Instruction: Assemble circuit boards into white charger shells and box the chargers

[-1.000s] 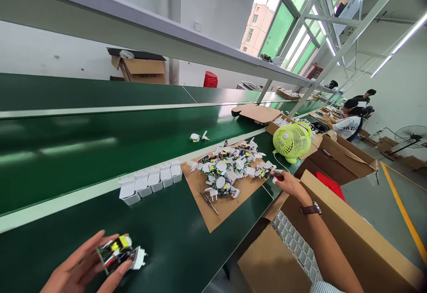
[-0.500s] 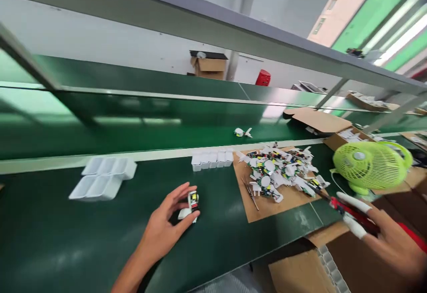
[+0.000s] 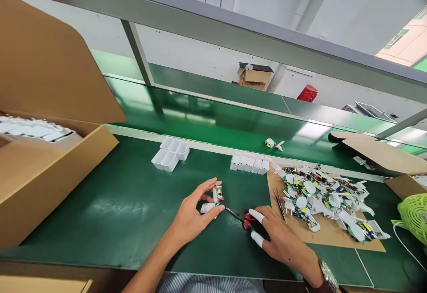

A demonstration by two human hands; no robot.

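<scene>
My left hand point(image 3: 196, 208) is closed on a small white circuit assembly point(image 3: 218, 195) with yellow and red parts, held just above the green table. A white piece hangs at its lower side. My right hand point(image 3: 276, 235), with white covers on two fingertips, grips red-and-black pliers point(image 3: 247, 221). Their tips point left and lie close to the assembly's lower right; whether they touch it I cannot tell. To the right, a pile of similar assemblies point(image 3: 320, 190) lies on a cardboard sheet point(image 3: 333, 235), with tweezers point(image 3: 280, 205) at its left edge.
Beyond my hands stand a row of white housings point(image 3: 250, 164) and a group of white trays point(image 3: 170, 154). An open cardboard box point(image 3: 66, 168) fills the left side. A green fan point(image 3: 413, 215) is at the far right. One loose assembly point(image 3: 270, 143) lies behind the table's rail.
My right hand has brought the pliers leftward from the pile to beside the assembly in my left hand. The view has swung left, showing the large box.
</scene>
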